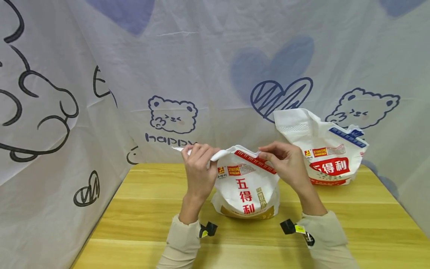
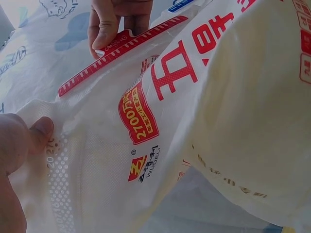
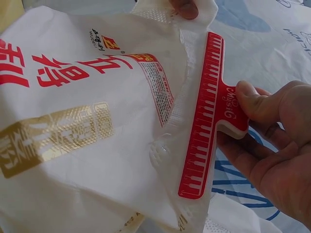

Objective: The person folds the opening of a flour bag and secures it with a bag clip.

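Observation:
A white flour bag [image 1: 235, 194] with red and gold print stands upright on the table in the head view. Across its folded top lies a long red clip [image 3: 206, 121] with a piano-key pattern. My right hand [image 1: 285, 162] pinches the clip's handle between thumb and fingers, plain in the right wrist view. The left hand [image 1: 200, 168] grips the bag's top edge at its left corner, thumb on the near side. In the left wrist view that thumb [image 2: 43, 128] presses the white fabric beside the dotted strip.
A second white flour bag [image 1: 330, 149] stands at the back right, its top held by a blue clip [image 1: 347, 137]. Both rest on a yellow wood-grain table [image 1: 144, 209]. A printed cloth [image 1: 208, 56] hangs behind and along the sides.

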The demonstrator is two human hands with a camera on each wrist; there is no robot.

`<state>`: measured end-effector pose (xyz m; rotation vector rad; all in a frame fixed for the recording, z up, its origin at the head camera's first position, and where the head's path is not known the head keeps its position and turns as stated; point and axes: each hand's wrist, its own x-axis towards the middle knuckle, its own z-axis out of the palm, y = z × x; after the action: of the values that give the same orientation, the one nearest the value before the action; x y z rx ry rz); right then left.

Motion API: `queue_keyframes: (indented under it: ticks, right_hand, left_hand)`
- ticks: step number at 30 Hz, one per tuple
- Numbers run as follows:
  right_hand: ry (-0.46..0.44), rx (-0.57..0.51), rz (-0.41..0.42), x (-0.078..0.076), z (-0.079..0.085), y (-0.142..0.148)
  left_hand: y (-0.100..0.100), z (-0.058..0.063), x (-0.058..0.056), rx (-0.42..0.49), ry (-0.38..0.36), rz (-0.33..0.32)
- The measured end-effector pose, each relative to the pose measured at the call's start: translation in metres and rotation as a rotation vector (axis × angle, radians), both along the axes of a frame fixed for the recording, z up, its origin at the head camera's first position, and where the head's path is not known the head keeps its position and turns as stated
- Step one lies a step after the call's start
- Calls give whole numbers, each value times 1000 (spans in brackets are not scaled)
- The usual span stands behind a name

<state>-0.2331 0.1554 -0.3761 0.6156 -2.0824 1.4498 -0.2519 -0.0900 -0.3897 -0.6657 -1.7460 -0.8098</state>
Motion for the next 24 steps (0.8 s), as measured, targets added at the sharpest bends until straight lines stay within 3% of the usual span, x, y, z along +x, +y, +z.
queue_keyframes:
  ticks: [24]
  right_hand:
    - [-8,22,-13,2,-2,-7]
  left_hand:
    - [5,0,0,55,25,-8]
